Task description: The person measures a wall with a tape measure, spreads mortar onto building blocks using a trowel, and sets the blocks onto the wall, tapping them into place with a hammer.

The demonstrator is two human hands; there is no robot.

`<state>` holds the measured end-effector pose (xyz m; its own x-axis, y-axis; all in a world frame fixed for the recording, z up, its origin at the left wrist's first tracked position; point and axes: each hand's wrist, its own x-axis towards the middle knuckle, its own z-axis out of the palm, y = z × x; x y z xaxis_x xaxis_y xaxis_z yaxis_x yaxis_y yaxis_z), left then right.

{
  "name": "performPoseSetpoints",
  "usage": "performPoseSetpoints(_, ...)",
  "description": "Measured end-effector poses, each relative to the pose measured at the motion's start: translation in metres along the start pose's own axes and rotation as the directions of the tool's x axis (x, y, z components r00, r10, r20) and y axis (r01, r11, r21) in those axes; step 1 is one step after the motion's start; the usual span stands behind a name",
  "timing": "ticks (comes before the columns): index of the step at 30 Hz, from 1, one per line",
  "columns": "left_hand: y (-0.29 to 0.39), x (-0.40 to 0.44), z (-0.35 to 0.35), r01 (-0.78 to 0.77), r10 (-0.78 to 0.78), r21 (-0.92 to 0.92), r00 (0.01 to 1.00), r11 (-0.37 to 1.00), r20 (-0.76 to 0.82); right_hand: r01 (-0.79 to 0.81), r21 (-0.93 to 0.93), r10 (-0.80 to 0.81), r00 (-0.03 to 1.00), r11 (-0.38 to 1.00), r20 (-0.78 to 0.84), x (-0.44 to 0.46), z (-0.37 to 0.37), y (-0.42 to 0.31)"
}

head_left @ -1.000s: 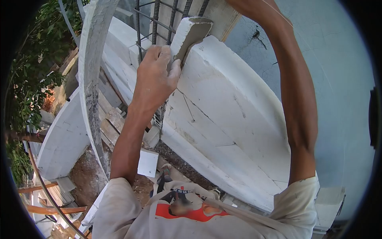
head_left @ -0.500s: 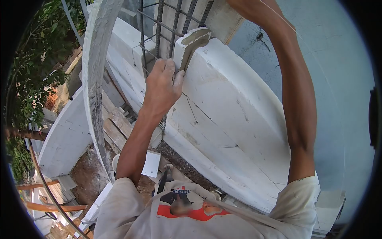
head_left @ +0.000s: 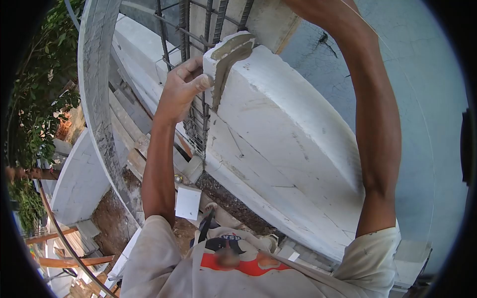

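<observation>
My left hand is at the near end of a white block wall, beside the end of its top block. Its thumb stands apart from the fingers, and the fingertips are partly hidden behind the block's edge. A band of wet grey mortar lies on that block's end and runs down its side. Just behind my left hand rise ribbed steel reinforcing bars tied with cross-links. My right forearm reaches up over the wall; the right hand is cut off by the top edge of the view.
A rough grey curved strip runs down the left side. A painted blue-grey wall fills the right. Below lie a white block piece and wooden planks. A thin line crosses near my right arm.
My left hand has moved left and slightly down, off the mortared edge, and its thumb has come away from the fingers. The whole view has shifted a little. My right arm stays raised.
</observation>
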<state>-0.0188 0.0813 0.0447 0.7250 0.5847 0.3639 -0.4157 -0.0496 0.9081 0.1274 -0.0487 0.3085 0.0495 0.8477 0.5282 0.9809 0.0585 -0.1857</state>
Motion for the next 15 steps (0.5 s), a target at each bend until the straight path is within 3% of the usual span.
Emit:
performPoseSetpoints(2,-0.007,0.006,-0.001,0.007,-0.004,-0.124,1.0,0.992,0.021,0.003,-0.001,-0.003,1.0,1.0,-0.019,0.0,0.0,0.001)
performPoseSetpoints(4,-0.007,0.009,-0.007,0.009,-0.004,-0.091,0.998,0.996,0.059,0.006,0.003,-0.006,0.999,1.0,-0.031,0.0,0.003,0.009)
performPoseSetpoints(6,-0.007,0.012,-0.009,0.006,-0.002,-0.05,0.996,0.999,0.09,0.174,0.078,-0.167,0.983,0.982,-0.081,0.005,0.014,0.029)
performPoseSetpoints(7,-0.01,0.015,-0.009,0.006,-0.002,-0.046,0.996,0.999,0.092,0.175,0.078,-0.169,0.982,0.981,-0.081,0.006,0.019,0.037)
performPoseSetpoints(10,-0.005,0.015,-0.007,0.018,-0.016,-0.019,0.996,1.0,0.083,0.141,-0.228,-0.187,0.963,0.963,-0.194,0.005,0.019,0.036)
performPoseSetpoints(12,-0.002,0.013,-0.001,0.03,-0.03,-0.002,0.998,1.0,0.063,-0.001,0.107,0.004,1.0,0.994,-0.026,-0.002,0.005,0.007)
performPoseSetpoints(15,-0.001,0.013,0.009,0.097,-0.104,-0.218,0.994,0.971,-0.018,-0.064,0.077,0.064,0.998,0.995,0.001,-0.003,0.0,-0.008)
